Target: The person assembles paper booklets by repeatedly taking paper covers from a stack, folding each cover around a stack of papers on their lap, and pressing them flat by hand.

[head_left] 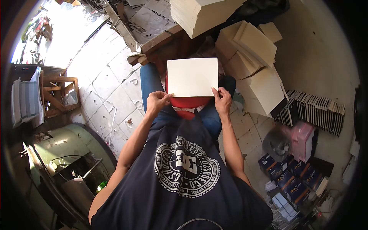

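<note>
A cream-white rectangular sheet (pixel 192 77), perhaps paper or card, is held out flat between my two hands over my lap. My left hand (pixel 158 101) pinches its near left corner between thumb and fingers. At the near right corner, my right hand (pixel 222 100) grips the sheet in the same way. Beneath the sheet shows a red surface (pixel 189 102) between my knees; what it belongs to is mostly hidden.
Tall stacks of cream paper (pixel 249 50) stand ahead and to the right. A long row of dark-edged boards or books (pixel 318 112) lies at right, with blue boxes (pixel 293 178) nearer. A wooden frame (pixel 61 96) and green machine (pixel 73 145) are at left. Scraps litter the tiled floor (pixel 103 86).
</note>
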Tool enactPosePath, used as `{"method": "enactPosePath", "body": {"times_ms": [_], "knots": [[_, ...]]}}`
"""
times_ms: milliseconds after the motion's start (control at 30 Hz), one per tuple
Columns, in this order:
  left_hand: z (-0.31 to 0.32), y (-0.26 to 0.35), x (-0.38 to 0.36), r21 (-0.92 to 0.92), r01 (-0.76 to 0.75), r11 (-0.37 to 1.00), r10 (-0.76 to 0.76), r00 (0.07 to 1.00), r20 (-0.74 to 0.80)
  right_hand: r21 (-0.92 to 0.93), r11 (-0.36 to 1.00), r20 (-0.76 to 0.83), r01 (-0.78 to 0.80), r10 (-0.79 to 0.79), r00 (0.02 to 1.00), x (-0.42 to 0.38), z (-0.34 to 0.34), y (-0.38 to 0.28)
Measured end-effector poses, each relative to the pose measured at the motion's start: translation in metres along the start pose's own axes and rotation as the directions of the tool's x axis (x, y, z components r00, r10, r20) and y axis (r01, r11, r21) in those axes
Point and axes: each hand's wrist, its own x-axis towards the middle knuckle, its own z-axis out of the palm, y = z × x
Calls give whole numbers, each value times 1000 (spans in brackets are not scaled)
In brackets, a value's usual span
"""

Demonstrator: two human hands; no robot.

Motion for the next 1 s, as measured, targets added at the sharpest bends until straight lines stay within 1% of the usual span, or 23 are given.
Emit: {"method": "enactPosePath", "body": {"times_ms": [33,133,233,333,533,667,767,833,1000], "knots": [[0,2,-1,2,-12,1000,12,1000,-9,-23,1000,-7,8,-9,1000,0,0,-3],[0,-6,4,-38,-27,999,26,999,-28,-99,973,-172,209,-224,959,1,6,2],[0,-14,9,-86,-36,996,35,999,-10,-121,958,-143,259,-275,951,4,-1,5],[0,-20,12,-116,-18,993,17,1000,-9,-102,959,-139,264,-277,951,5,0,9],[2,-26,13,-165,8,986,-13,1000,-27,-40,978,-83,204,-207,975,7,3,18],[5,-21,9,-217,4,976,-9,1000,-21,26,988,-92,154,-151,984,8,6,22],[4,-18,8,-209,6,978,-11,1000,-23,39,985,-96,170,-165,982,9,6,22],[3,-19,8,-172,9,985,-14,999,-30,50,990,-76,135,-131,988,8,7,26],[4,-21,10,-206,3,979,-7,1000,-16,67,990,-60,127,-123,991,8,7,28]]}}
